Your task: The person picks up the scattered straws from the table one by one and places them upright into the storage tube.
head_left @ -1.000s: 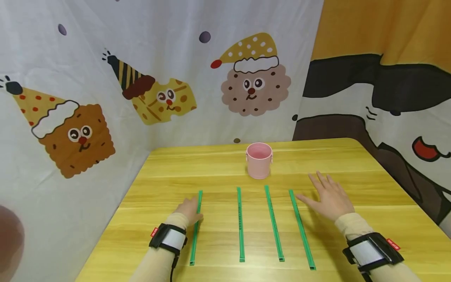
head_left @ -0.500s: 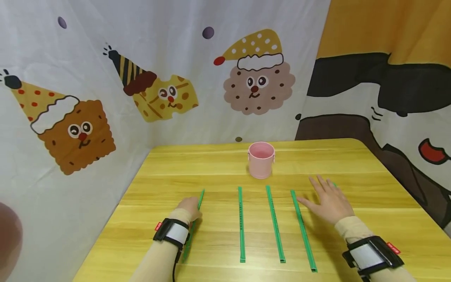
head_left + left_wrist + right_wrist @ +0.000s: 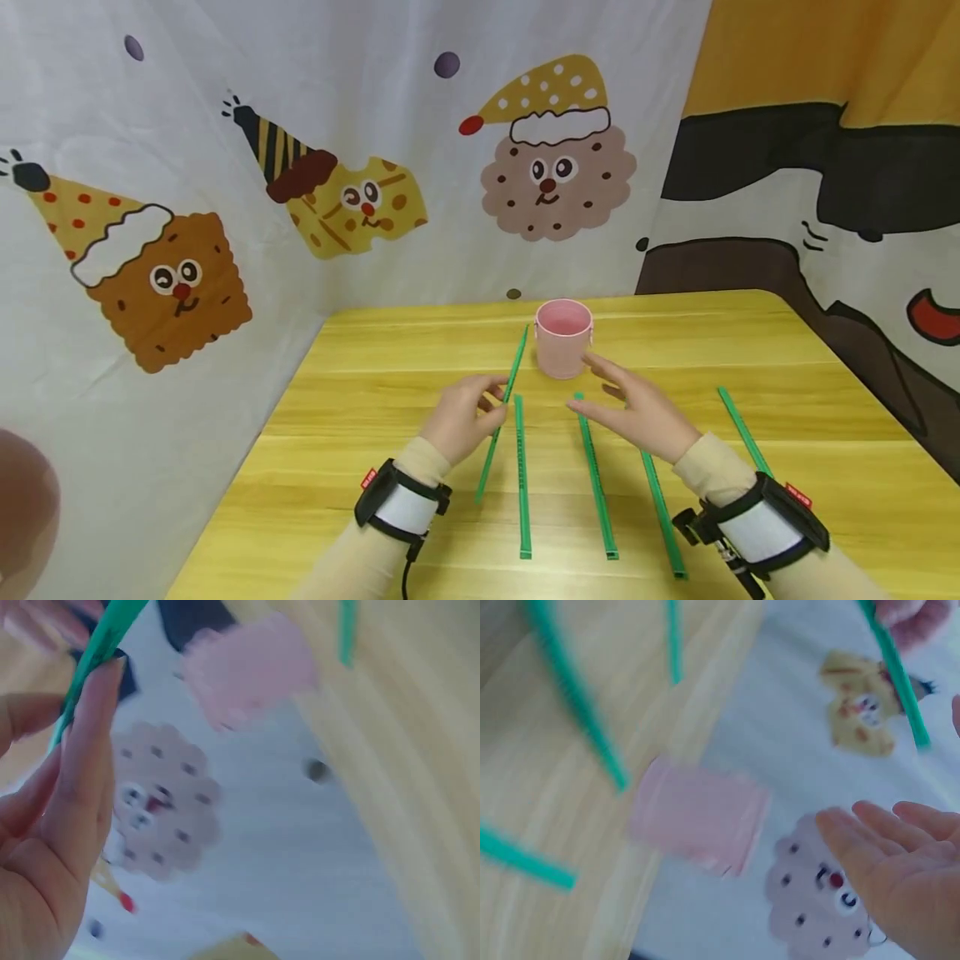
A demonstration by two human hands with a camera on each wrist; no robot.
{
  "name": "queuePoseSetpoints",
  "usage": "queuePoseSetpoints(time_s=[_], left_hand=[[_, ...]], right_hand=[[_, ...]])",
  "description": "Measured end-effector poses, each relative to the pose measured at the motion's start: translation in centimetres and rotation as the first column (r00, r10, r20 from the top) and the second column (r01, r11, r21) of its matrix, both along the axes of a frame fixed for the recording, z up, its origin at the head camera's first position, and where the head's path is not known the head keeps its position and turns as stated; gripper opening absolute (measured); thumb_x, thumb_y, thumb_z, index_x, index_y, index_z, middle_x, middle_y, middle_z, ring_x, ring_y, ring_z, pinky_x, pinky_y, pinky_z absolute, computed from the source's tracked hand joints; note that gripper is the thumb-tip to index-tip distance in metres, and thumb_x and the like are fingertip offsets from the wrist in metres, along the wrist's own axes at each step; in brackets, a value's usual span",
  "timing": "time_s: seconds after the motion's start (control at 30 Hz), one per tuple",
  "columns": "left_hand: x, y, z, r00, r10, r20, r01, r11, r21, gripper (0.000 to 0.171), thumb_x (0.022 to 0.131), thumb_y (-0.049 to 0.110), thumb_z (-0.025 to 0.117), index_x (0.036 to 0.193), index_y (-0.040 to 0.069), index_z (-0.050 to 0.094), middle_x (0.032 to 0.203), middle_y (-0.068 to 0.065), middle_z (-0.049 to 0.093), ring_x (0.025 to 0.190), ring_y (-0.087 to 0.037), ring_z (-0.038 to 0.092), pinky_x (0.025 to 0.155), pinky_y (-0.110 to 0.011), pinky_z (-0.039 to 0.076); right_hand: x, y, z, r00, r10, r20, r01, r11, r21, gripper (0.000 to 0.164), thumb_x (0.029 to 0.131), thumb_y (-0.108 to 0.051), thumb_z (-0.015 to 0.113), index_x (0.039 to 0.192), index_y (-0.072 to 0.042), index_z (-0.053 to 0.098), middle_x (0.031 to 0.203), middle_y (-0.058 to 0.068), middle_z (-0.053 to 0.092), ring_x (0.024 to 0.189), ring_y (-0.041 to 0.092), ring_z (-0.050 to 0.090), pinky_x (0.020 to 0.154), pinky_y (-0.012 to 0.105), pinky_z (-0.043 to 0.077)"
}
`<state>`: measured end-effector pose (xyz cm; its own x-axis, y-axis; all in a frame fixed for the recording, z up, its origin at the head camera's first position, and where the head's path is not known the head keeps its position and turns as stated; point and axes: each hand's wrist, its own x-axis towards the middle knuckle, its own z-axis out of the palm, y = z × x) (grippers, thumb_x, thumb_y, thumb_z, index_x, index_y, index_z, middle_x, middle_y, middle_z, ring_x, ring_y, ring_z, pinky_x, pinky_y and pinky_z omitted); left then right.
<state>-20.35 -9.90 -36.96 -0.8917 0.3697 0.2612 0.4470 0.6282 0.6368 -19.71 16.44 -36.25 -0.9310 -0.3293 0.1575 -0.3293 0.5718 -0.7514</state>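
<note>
My left hand (image 3: 465, 417) pinches a thin green strip (image 3: 516, 367) between thumb and fingers, raised off the table and slanting up to the right. The left wrist view shows the same green strip (image 3: 101, 645) between the fingertips. My right hand (image 3: 647, 412) hovers over the table with fingers extended and holds nothing; in the right wrist view its palm (image 3: 915, 877) faces up the frame's right side. Beneath and between the hands lie green strips, one at left (image 3: 522, 483), one in the middle (image 3: 597, 483) and one further right (image 3: 663, 521), partly hidden by the right hand.
A pink bucket (image 3: 564, 350) stands at the back of the wooden table (image 3: 375, 358), close behind the hands. Another green strip (image 3: 742, 429) lies beyond the right wrist. A printed cloth (image 3: 375, 75) hangs behind the table.
My left hand has picked up the leftmost green strip and carried it right and upward. My right hand has moved left toward it, uncovering the strip at far right.
</note>
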Motion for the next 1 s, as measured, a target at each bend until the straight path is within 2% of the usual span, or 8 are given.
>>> queuePoseSetpoints(time_s=[0.1, 0.23, 0.37, 0.5, 0.6, 0.8, 0.9, 1.0], left_hand=[[0.9, 1.8, 0.8, 0.991, -0.056, -0.125, 0.063, 0.997, 0.047, 0.034, 0.093, 0.006, 0.065, 0.127, 0.001, 0.063, 0.105, -0.012, 0.069, 0.085, -0.02, 0.069, 0.066, -0.017, 0.055], [1.7, 3.9, 0.9, 0.967, -0.109, -0.23, 0.132, 0.987, 0.087, 0.031, 0.093, 0.007, 0.068, 0.123, 0.003, 0.065, 0.105, -0.011, 0.071, 0.084, -0.02, 0.071, 0.066, -0.013, 0.055], [1.8, 5.0, 0.8, 0.96, -0.117, -0.254, 0.154, 0.979, 0.131, 0.03, 0.093, 0.008, 0.069, 0.122, 0.002, 0.065, 0.106, -0.012, 0.071, 0.085, -0.02, 0.071, 0.067, -0.01, 0.054], [1.5, 4.9, 0.4, 0.974, -0.08, -0.211, 0.109, 0.985, 0.132, 0.028, 0.094, 0.011, 0.067, 0.121, 0.004, 0.067, 0.107, -0.01, 0.072, 0.088, -0.02, 0.07, 0.07, -0.012, 0.055], [1.2, 4.4, -0.4, 0.985, -0.032, -0.168, 0.051, 0.993, 0.107, 0.024, 0.095, 0.013, 0.067, 0.117, 0.005, 0.069, 0.107, -0.008, 0.073, 0.088, -0.019, 0.069, 0.07, -0.014, 0.055], [0.7, 3.0, -2.3, 0.995, 0.053, -0.081, -0.044, 0.992, 0.114, 0.019, 0.095, 0.013, 0.067, 0.112, 0.006, 0.072, 0.105, -0.007, 0.073, 0.087, -0.018, 0.068, 0.069, -0.017, 0.056], [0.8, 2.5, -2.8, 0.996, 0.073, -0.053, -0.065, 0.988, 0.142, 0.018, 0.094, 0.012, 0.067, 0.111, 0.007, 0.072, 0.106, -0.007, 0.073, 0.088, -0.019, 0.068, 0.07, -0.018, 0.057], [0.9, 2.2, -3.2, 0.995, 0.086, -0.055, -0.076, 0.984, 0.163, 0.017, 0.094, 0.011, 0.068, 0.109, 0.007, 0.072, 0.108, -0.008, 0.073, 0.088, -0.02, 0.068, 0.07, -0.019, 0.057]], right_hand=[[-0.1, -1.4, 1.0, 0.996, 0.088, 0.019, -0.083, 0.981, -0.174, 0.066, 0.097, -0.027, 0.065, 0.152, -0.007, 0.036, 0.151, 0.02, 0.045, 0.137, 0.04, 0.045, 0.108, 0.054, 0.045], [0.1, -2.6, 1.9, 0.998, 0.061, 0.006, -0.055, 0.936, -0.348, 0.045, 0.098, -0.018, 0.064, 0.139, -0.003, 0.052, 0.129, 0.017, 0.063, 0.115, 0.025, 0.064, 0.095, 0.041, 0.057], [0.0, -2.8, 2.5, 0.997, -0.036, -0.063, 0.003, 0.885, -0.466, 0.026, 0.096, -0.008, 0.064, 0.115, 0.009, 0.062, 0.097, 0.004, 0.071, 0.084, 0.01, 0.069, 0.078, 0.031, 0.061], [-0.8, -2.1, 3.6, 0.985, -0.131, -0.112, 0.054, 0.85, -0.524, 0.021, 0.094, -0.007, 0.067, 0.104, 0.011, 0.062, 0.085, -0.01, 0.069, 0.073, 0.008, 0.069, 0.071, 0.029, 0.062], [-2.0, -1.2, 4.6, 0.958, -0.232, -0.171, 0.107, 0.838, -0.536, 0.015, 0.093, -0.009, 0.069, 0.1, 0.003, 0.065, 0.082, -0.014, 0.069, 0.071, 0.006, 0.068, 0.068, 0.026, 0.062], [-5.2, 0.0, 6.5, 0.861, -0.406, -0.306, 0.183, 0.809, -0.558, 0.009, 0.091, -0.01, 0.072, 0.097, -0.006, 0.067, 0.084, -0.018, 0.068, 0.074, -0.001, 0.068, 0.069, 0.02, 0.06], [-7.1, 0.1, 6.7, 0.825, -0.452, -0.338, 0.219, 0.808, -0.547, 0.016, 0.09, -0.012, 0.073, 0.1, 0.0, 0.067, 0.09, -0.007, 0.072, 0.077, -0.004, 0.067, 0.072, 0.017, 0.059], [-8.9, 0.2, 6.4, 0.803, -0.478, -0.356, 0.279, 0.829, -0.485, 0.022, 0.091, -0.016, 0.072, 0.101, 0.003, 0.066, 0.098, 0.008, 0.074, 0.079, -0.006, 0.066, 0.075, 0.016, 0.058]])
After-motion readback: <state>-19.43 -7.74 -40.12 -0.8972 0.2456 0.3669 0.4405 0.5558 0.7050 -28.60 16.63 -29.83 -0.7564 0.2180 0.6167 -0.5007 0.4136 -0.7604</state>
